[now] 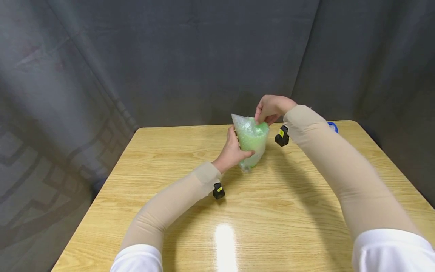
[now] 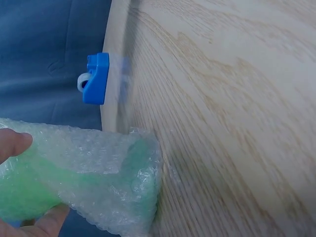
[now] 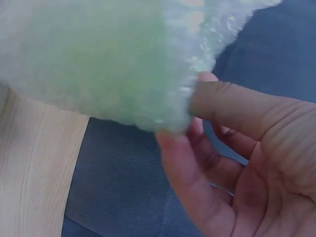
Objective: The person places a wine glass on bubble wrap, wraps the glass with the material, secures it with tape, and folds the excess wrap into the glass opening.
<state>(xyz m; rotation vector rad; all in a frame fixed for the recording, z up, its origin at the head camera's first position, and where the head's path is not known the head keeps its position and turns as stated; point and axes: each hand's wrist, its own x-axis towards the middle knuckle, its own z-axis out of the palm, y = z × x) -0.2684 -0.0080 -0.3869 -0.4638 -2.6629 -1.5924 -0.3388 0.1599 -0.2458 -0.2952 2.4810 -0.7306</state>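
Note:
A green object [image 1: 250, 142], wrapped in clear bubble wrap [image 2: 111, 192], stands slightly tilted towards the back of the table. My left hand [image 1: 232, 151] grips the bundle from its left side, thumb across the front and fingers behind. From above, my right hand [image 1: 272, 107] pinches the upper edge of the wrap between thumb and fingers; the right wrist view shows that hand [image 3: 227, 143] at a corner of it. A loose point of wrap sticks up at the top left. The exact kind of the green object is hidden under the wrap.
A blue tape dispenser [image 2: 97, 81] with a roll of tape sits near the far right edge of the wooden table [image 1: 163, 158], mostly behind my right sleeve in the head view. Dark grey curtains [image 1: 187, 68] hang behind and beside the table.

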